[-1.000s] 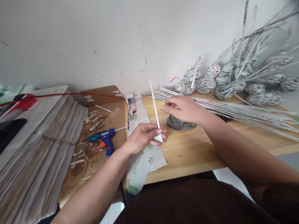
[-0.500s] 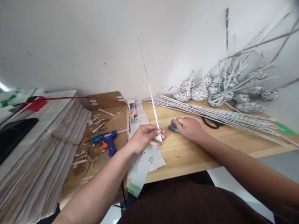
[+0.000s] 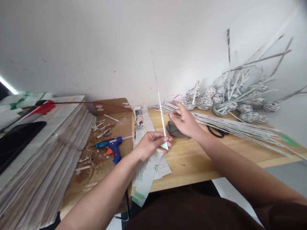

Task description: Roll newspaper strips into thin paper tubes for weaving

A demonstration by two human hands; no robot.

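Note:
Pinched in my left hand (image 3: 151,144) is the lower end of a thin rolled paper stick (image 3: 160,107), which points up and slightly left toward the wall. Beneath that hand, newspaper strips (image 3: 146,174) lie over the table's front edge. My right hand (image 3: 184,118) is raised with its index finger stretched out and holds nothing. A grey cloth-like thing (image 3: 173,129) lies on the table just under it; its exact kind is unclear.
A blue glue gun (image 3: 114,148) lies among paper scraps at left, beside a tall newspaper stack (image 3: 59,150). Behind my right hand lies a bundle of paper sticks (image 3: 230,126). Black scissor-like handles (image 3: 216,131) and woven paper figures (image 3: 220,99) are at right.
My right hand has lifted off the grey thing and moved up and left, its fingers opening. My left hand keeps hold of the paper stick. The view has shifted slightly.

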